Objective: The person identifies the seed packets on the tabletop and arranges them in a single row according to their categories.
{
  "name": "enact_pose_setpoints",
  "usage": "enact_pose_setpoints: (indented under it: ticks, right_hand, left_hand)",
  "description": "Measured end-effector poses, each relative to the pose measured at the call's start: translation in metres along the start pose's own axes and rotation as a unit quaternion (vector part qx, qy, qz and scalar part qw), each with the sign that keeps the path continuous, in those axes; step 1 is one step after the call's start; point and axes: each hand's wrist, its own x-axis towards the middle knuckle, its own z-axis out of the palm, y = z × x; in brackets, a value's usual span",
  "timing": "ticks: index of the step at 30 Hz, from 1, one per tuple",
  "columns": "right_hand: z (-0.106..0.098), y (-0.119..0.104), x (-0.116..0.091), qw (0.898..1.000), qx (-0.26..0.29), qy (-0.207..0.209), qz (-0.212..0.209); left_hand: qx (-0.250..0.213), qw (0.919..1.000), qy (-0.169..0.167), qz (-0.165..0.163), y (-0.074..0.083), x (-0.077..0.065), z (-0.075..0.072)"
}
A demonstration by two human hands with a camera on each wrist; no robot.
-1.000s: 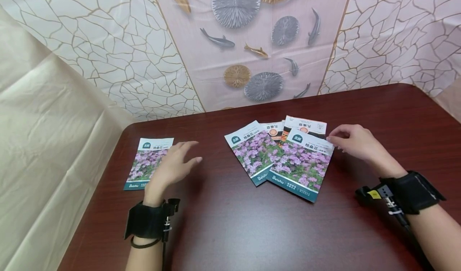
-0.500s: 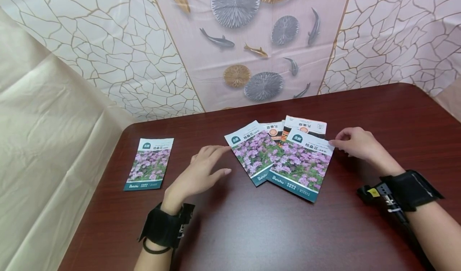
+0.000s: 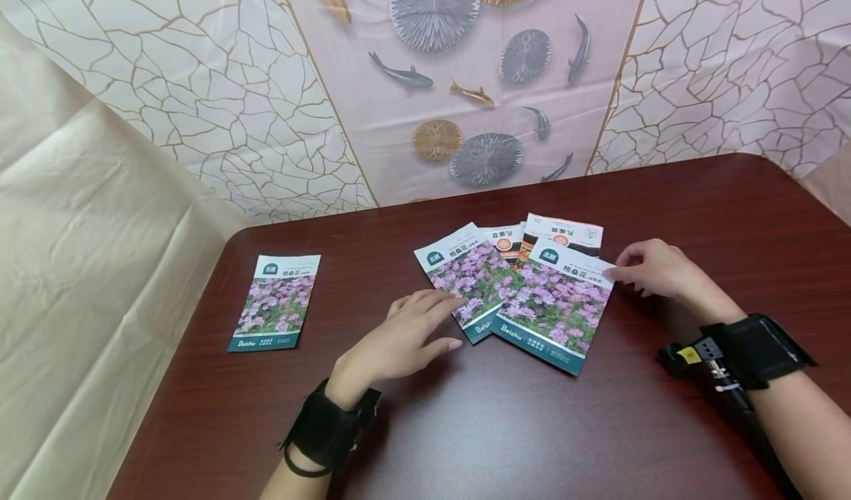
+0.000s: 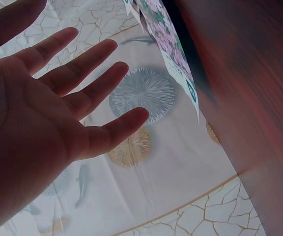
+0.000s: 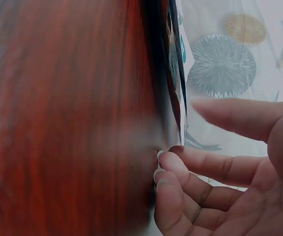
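Observation:
In the head view, my right hand [image 3: 654, 267] pinches the upper right corner of a purple-flowered seed packet [image 3: 555, 300] between thumb and fingers. Under its left edge lies a second purple-flowered seed packet [image 3: 462, 275], slanted the other way. My left hand [image 3: 408, 337] hovers at that packet's lower left side, fingers spread and holding nothing; its fingertips overlap the packet in view. The left wrist view shows the loose fingers [image 4: 114, 125] away from the packets. Two orange-and-black seed packets [image 3: 565, 228] stick out behind, mostly covered. Their printing is upside down.
Another purple-flowered seed packet [image 3: 275, 304] lies alone at the left of the dark red wooden table [image 3: 479, 441]. Behind the table hangs a patterned cloth [image 3: 492, 101], and a beige cloth [image 3: 100, 264] drapes along the left side. Each wrist wears a black strap [image 3: 326, 426].
My left hand has moved right, from over the lone left packet to the middle packets. The right hand's thumb has come onto the front packet's corner, and that packet has shifted very slightly.

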Motion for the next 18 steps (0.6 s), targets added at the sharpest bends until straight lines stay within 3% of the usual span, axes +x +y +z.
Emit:
enact_pose_setpoints:
  ticks: [13, 18]
  right_hand:
    - [0.0007, 0.0001, -0.0006, 0.999, 0.042, 0.001, -0.019]
    - [0.0011, 0.0028, 0.0009, 0.995, 0.095, -0.016, -0.021]
  left_hand:
    - [0.007, 0.9993, -0.030, -0.020, 0.0016, 0.0013, 0.0011]
    - [0.012, 0.9991, -0.035, -0.019, 0.0011, 0.0012, 0.0032]
